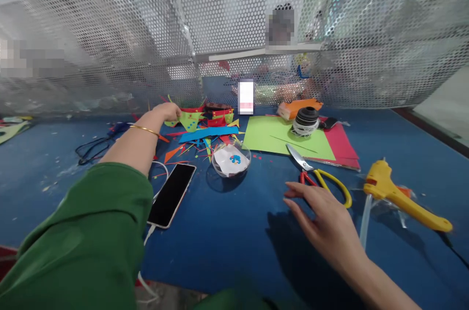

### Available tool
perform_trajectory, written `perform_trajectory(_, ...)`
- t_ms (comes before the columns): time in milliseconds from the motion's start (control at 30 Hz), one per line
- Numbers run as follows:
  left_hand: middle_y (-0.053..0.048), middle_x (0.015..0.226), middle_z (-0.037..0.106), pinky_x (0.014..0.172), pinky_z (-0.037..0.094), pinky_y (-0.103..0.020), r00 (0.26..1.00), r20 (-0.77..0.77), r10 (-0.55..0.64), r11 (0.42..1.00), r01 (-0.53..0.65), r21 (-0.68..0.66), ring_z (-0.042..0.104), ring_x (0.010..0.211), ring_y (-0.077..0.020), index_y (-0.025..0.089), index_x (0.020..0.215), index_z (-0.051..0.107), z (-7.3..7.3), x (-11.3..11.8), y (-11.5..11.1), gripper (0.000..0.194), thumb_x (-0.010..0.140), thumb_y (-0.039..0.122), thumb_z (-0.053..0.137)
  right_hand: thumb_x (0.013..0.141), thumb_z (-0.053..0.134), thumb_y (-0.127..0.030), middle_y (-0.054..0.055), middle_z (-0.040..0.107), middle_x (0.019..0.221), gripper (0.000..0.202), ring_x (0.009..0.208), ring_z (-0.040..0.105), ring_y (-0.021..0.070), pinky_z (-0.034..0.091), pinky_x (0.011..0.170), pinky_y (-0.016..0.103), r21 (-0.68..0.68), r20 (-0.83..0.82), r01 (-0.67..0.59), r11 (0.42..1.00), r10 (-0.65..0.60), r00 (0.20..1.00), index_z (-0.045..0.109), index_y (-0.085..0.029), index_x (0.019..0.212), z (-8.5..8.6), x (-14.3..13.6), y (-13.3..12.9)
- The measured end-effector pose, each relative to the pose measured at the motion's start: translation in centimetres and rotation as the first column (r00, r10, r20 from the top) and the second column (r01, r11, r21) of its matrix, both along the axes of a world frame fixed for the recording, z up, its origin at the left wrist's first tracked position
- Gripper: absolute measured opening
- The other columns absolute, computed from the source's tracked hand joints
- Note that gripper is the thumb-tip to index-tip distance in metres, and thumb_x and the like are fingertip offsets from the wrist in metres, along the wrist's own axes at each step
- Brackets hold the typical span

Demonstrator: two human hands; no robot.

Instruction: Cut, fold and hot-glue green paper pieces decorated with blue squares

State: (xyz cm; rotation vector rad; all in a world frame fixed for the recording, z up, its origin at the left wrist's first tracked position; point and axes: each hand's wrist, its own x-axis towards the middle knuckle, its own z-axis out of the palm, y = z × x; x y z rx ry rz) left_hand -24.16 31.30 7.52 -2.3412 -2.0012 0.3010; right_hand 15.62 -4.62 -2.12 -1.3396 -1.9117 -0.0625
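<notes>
At the far left of the blue table, near the mesh screen, the left hand reaches to the upper left corner of a green flag, a dotted paper triangle. Its fingers are curled in; whether they pinch the paper or only touch it cannot be told. The flag lies just behind a blue strip, with other cut pieces close by.

Handling, as judged from appearance: the flag is thin and very light, bending readily and likely to crease or tear under a hard pull. A corner or plain edge offers the best hold, between thumb and fingertip, clear of the blue dots, which may be loose or smear.

The right hand, fingers loosely spread and holding nothing, hovers just beside the scissors, left of the glue gun.
</notes>
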Motion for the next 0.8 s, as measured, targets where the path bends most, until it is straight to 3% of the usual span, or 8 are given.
perform_trajectory(167, -0.012, 0.114, 0.076, 0.086, 0.050, -0.038, 0.992, -0.036, 0.119, 0.990, -0.116, 0.085, 0.067, 0.106, -0.0345, 0.024, 0.104, 0.079, -1.6, 0.2, 0.4, 0.036, 0.069, 0.030, 0.070, 0.096, 0.057, -0.022, 0.002, 0.075, 0.085, 0.019, 0.076, 0.071, 0.0186, 0.056, 0.076, 0.035, 0.025, 0.022, -0.050, 0.998, 0.049, 0.999, 0.060, -0.019, 0.114, 0.2, -0.6, 0.1)
perform_trajectory(367, -0.017, 0.126, 0.068, 0.096, 0.043, -0.042, 0.992, -0.033, 0.119, 0.974, -0.110, 0.201, 0.057, 0.120, -0.0368, 0.018, 0.117, 0.073, -2.4, 0.9, -1.0, 0.043, 0.077, 0.029, 0.066, 0.097, 0.054, -0.018, 0.002, 0.074, 0.083, 0.018, 0.074, 0.071, 0.0178, 0.054, 0.078, 0.035, 0.019, 0.054, -0.075, 0.997, 0.074, 0.996, 0.059, -0.019, 0.114, 0.5, -0.8, 0.2)
perform_trajectory(533, -0.013, 0.121, 0.065, 0.089, 0.043, -0.038, 0.992, 0.015, 0.127, 0.954, -0.127, 0.271, 0.058, 0.111, -0.0287, 0.012, 0.137, 0.054, -3.3, 1.7, -2.7, 0.059, 0.085, 0.038, 0.062, 0.097, 0.056, -0.017, 0.002, 0.073, 0.083, 0.016, 0.077, 0.069, 0.0172, 0.051, 0.081, 0.034, -0.002, 0.086, -0.085, 0.996, 0.085, 0.993, 0.058, -0.017, 0.113, 0.2, -0.9, -0.1)
perform_trajectory(633, -0.014, 0.112, 0.068, 0.086, 0.046, -0.039, 0.989, 0.035, 0.147, 0.952, -0.151, 0.267, 0.060, 0.104, -0.0274, 0.007, 0.134, 0.053, -3.9, 2.2, -3.1, 0.053, 0.090, 0.037, 0.057, 0.097, 0.056, -0.017, 0.002, 0.072, 0.084, 0.015, 0.078, 0.068, 0.0174, 0.049, 0.082, 0.034, -0.011, 0.092, -0.089, 0.996, 0.090, 0.992, 0.059, -0.016, 0.112, 0.2, -1.0, -0.2)
perform_trajectory(800, -0.014, 0.119, 0.066, 0.088, 0.052, -0.044, 0.992, 0.053, 0.114, 0.968, -0.123, 0.221, 0.062, 0.106, -0.0284, 0.010, 0.138, 0.050, -4.3, 2.9, -2.2, 0.052, 0.092, 0.032, 0.062, 0.098, 0.055, -0.018, 0.003, 0.073, 0.083, 0.012, 0.076, 0.068, 0.0185, 0.050, 0.081, 0.035, 0.001, 0.105, -0.078, 0.997, 0.078, 0.991, 0.059, -0.017, 0.109, 0.3, -1.1, -0.1)
